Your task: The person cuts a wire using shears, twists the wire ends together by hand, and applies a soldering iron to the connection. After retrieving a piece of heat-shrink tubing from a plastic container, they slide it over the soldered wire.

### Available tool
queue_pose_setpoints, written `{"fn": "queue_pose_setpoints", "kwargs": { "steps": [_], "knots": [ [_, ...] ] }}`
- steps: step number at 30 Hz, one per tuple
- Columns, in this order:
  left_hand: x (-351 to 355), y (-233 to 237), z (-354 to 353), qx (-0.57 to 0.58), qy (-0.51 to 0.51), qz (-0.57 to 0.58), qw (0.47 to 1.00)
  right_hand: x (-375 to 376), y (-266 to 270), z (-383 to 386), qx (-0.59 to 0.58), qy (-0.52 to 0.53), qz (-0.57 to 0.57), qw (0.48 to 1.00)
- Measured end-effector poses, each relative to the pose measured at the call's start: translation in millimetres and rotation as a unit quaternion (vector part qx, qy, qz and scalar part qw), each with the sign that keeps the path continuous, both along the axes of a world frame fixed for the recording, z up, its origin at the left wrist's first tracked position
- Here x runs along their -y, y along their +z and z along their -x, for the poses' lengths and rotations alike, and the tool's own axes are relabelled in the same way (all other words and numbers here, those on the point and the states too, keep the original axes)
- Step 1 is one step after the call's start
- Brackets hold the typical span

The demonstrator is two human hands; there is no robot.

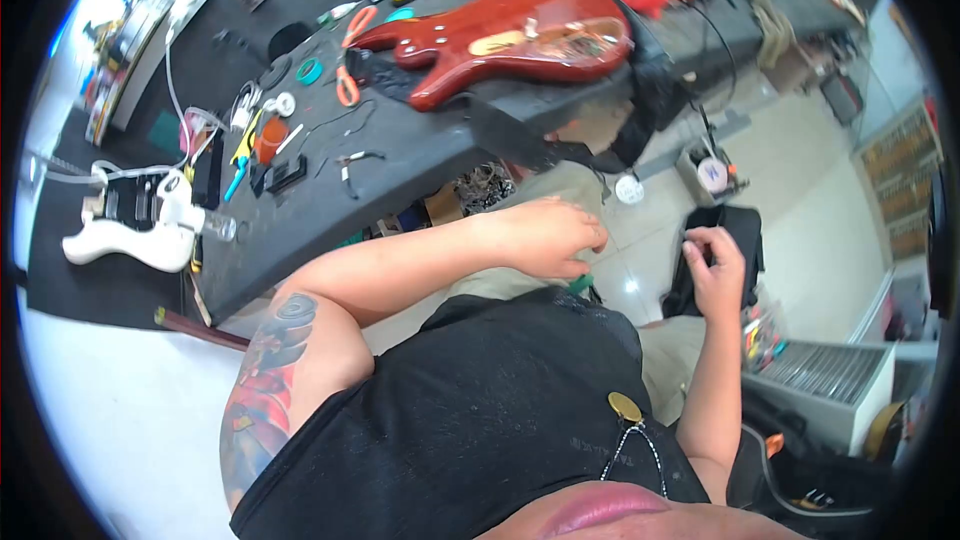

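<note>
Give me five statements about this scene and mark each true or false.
1. The reddish-brown guitar body lies on the dark workbench. True.
2. The left hand is gripping the reddish-brown guitar body. False: it is apart from it, in front of the person.
3. The white guitar body is at the picture's left side. True.
4. The right hand rests on the workbench. False: it is away from the bench.
5. The gold-coloured pendant is against a white shirt. False: the shirt is black.
</note>
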State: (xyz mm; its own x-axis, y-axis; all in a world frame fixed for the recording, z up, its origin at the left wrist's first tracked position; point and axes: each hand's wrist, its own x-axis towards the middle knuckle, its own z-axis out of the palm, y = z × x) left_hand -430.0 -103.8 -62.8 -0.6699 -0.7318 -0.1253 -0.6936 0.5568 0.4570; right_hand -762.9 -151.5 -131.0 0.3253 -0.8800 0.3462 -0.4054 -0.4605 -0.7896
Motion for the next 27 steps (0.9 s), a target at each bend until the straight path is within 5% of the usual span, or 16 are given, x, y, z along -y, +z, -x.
{"fn": "queue_pose_setpoints", "kwargs": {
  "steps": [2,4,6,7,8,10,12,14,16,17,27],
  "knots": [
    [-7.7,6.4,-28.6,-0.024,0.015,-0.031,0.999,11.0,-38.4,-16.0,-0.029,-0.009,-0.143,0.989],
    [-7.2,5.9,-53.0,0.004,-0.05,-0.031,0.998,28.6,-135.0,-17.8,0.062,0.06,-0.28,0.956],
    [-4.2,-5.1,-70.9,0.008,-0.057,-0.021,0.998,16.2,-196.8,-27.9,-0.112,0.093,-0.413,0.899],
    [-3.3,-16.2,-77.3,0.047,-0.081,-0.005,0.996,5.6,-218.0,-40.6,-0.174,0.123,-0.517,0.829],
    [0.3,-27.9,-82.8,0.086,-0.106,0.011,0.991,-10.2,-235.6,-52.5,-0.246,0.146,-0.552,0.783],
    [-3.9,-47.0,-90.2,0.108,-0.114,-0.015,0.987,-64.0,-416.0,-2.9,-0.232,0.24,-0.372,0.866],
    [-11.1,-46.6,-95.0,0.227,-0.143,-0.004,0.963,-84.1,-386.4,-13.5,-0.322,0.221,-0.478,0.787],
    [-1.8,-32.7,-102.1,0.233,-0.157,-0.132,0.951,-92.7,-352.9,-16.2,-0.364,0.206,-0.536,0.733],
    [-11.5,-45.8,-99.4,0.186,-0.032,-0.112,0.976,-79.4,-328.7,-25.0,-0.389,0.211,-0.552,0.706],
    [-18.4,-54.2,-101.4,0.183,-0.02,-0.011,0.983,-69.0,-318.5,-33.7,-0.396,0.214,-0.554,0.7],
    [-5.3,-14.8,-123.6,0.098,-0.019,-0.168,0.981,59.7,-320.7,-278.8,-0.377,0.288,-0.38,0.794]
  ]
}}
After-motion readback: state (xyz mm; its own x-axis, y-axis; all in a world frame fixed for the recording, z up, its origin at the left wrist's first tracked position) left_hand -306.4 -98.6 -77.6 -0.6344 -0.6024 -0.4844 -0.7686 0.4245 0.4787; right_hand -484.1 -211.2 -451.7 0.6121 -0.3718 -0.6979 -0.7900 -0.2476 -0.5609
